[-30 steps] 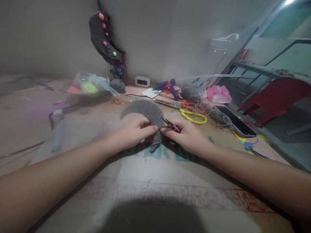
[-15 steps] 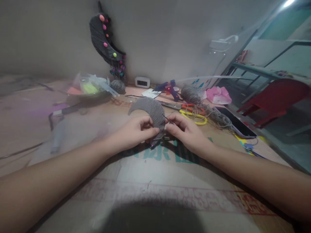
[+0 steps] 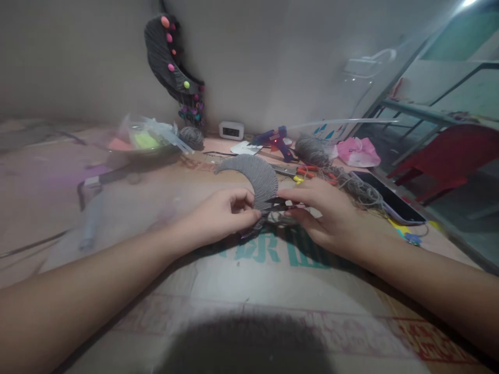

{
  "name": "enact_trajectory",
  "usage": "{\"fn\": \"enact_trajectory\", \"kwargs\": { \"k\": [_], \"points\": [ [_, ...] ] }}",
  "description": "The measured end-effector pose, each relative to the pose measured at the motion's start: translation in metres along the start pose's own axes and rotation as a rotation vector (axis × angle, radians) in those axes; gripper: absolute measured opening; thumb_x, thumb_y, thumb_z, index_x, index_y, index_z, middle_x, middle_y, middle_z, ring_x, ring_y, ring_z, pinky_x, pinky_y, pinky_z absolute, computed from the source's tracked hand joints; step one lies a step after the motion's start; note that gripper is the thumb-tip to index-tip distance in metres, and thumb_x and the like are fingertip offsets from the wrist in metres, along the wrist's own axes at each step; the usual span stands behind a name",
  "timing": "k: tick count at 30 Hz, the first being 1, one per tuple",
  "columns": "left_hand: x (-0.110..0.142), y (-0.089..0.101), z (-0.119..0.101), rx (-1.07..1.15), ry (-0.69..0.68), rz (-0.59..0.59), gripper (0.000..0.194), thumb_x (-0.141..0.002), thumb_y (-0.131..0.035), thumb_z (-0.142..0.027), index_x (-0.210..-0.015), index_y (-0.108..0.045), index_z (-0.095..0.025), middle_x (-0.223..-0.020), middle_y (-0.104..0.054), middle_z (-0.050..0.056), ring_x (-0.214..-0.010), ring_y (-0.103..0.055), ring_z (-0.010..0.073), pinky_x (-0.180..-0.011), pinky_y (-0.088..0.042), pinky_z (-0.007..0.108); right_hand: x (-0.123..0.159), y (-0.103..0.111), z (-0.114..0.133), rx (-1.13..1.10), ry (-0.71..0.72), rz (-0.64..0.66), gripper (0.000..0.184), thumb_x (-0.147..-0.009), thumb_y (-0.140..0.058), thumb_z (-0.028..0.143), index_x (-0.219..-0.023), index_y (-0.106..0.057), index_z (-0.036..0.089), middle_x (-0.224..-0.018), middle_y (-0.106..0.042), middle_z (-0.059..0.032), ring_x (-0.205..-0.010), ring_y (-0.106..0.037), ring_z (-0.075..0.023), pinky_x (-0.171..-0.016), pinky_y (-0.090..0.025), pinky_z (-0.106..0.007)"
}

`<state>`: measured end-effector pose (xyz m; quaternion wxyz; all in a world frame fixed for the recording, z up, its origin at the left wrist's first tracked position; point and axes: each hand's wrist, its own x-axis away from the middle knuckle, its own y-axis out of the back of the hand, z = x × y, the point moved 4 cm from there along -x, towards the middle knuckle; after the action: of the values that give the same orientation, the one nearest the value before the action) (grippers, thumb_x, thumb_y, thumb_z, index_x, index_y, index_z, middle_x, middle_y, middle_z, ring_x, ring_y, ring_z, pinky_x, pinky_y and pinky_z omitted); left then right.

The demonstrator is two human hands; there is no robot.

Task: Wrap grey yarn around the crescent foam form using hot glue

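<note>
A crescent wrapped in grey yarn (image 3: 249, 169) stands over the table, its curved tip pointing up and left. My left hand (image 3: 228, 213) is closed on its lower part, thumb in front and fingers curled at the inner edge. On the outer edge, my right hand (image 3: 327, 213) has its index finger and thumb around a thin dark piece that touches the crescent; its kind is too blurred to make out. A bit of purple shows at the crescent's lower end. Beyond my right hand lie orange-handled scissors (image 3: 307, 170) and loose grey yarn (image 3: 366, 192).
A hot glue gun (image 3: 278, 143), a small white clock (image 3: 231, 131) and a yarn ball (image 3: 312, 150) stand along the wall. A bowl (image 3: 144, 150) with colourful pieces is at left, a phone (image 3: 390, 200) at right. A yarn-wrapped crescent with pompoms (image 3: 163, 57) hangs above.
The crescent and my left hand appear slightly further right. My right hand has moved right and opened wider, its back turned upward, now covering the yellow scissor handle.
</note>
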<state>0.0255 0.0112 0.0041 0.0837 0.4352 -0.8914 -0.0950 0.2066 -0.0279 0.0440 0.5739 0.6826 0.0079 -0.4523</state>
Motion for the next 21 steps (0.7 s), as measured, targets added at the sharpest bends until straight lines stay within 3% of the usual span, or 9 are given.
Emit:
{"fn": "enact_trajectory", "kwargs": {
  "k": [10,21],
  "points": [
    [-0.0008,-0.0025,-0.0003,0.016,-0.019,0.005,0.016,-0.083,-0.059,-0.023,-0.073,-0.047,-0.018,-0.054,-0.051,-0.007,-0.047,-0.044,0.0047,-0.043,-0.031,0.015,0.0024,-0.0062,-0.0057,0.096,0.003,0.020,0.017,-0.091,-0.056,0.020,-0.104,-0.067,0.020,-0.083,-0.067,-0.0063,-0.076,-0.058,-0.0189,-0.070,-0.044,-0.032],
    [0.0003,-0.0016,-0.0007,0.049,-0.053,0.054,0.018,-0.083,-0.059,-0.023,-0.074,-0.045,-0.019,-0.053,-0.051,-0.008,-0.044,-0.044,0.0046,-0.041,-0.031,0.015,0.0029,-0.0082,-0.0083,-0.009,-0.023,0.029,0.017,-0.091,-0.056,0.020,-0.104,-0.067,0.019,-0.082,-0.066,-0.0064,-0.076,-0.059,-0.0185,-0.068,-0.044,-0.031]
  ]
}}
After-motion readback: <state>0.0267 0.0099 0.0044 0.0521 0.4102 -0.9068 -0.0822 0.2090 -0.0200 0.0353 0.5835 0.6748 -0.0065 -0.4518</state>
